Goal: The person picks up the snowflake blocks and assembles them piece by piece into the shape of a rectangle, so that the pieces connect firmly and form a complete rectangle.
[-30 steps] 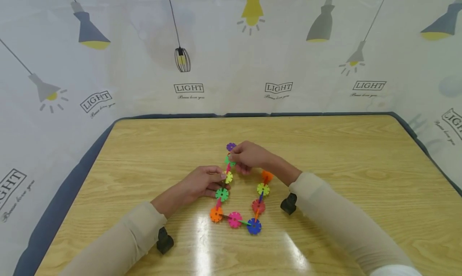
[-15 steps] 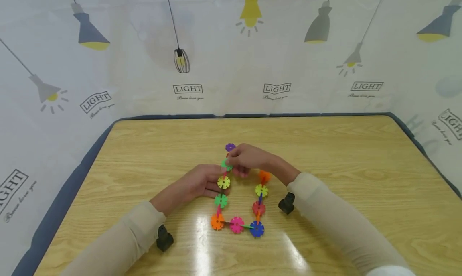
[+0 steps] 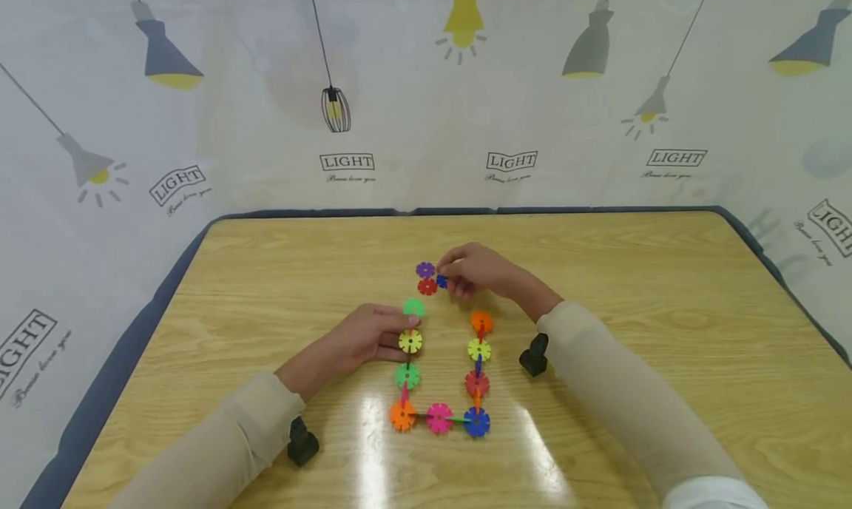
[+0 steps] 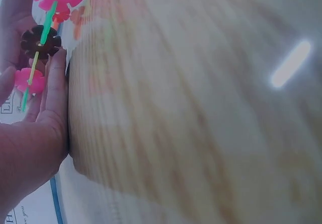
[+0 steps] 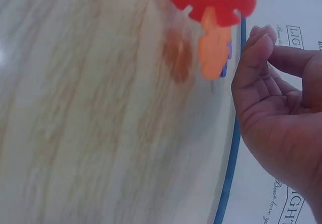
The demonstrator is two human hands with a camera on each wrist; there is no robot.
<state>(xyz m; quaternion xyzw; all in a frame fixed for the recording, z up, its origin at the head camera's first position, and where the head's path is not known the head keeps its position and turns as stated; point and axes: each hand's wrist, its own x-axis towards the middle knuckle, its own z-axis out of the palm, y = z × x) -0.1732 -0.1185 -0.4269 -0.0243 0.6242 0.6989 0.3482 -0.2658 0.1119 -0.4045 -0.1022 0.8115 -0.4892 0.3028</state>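
Note:
A U-shaped chain of notched plastic connector discs, joined edge-on through their slots, spans the middle; the pink disc [image 3: 439,418] is part of its near side. My left hand [image 3: 376,331] pinches the light green disc [image 3: 413,307] at the chain's left end, thumb on top. In the left wrist view, fingers lie beneath a brown disc [image 4: 41,42] of the chain. Beyond it, my right hand [image 3: 482,271] hovers with bent fingers beside a loose blue disc [image 3: 442,280], partly covered by the fingertips. The right wrist view shows nothing between its fingers.
A loose purple disc [image 3: 425,270] and a red disc [image 3: 427,286] lie beyond the chain's left end. An orange disc [image 3: 481,321] tops its right side. The wooden table [image 3: 639,287] ends at a lamp-printed backdrop [image 3: 413,65].
My right hand has left the light green disc and moved away and slightly right, uncovering red and blue discs. The chain's left side has shifted nearer and straightened, its top held by my left hand.

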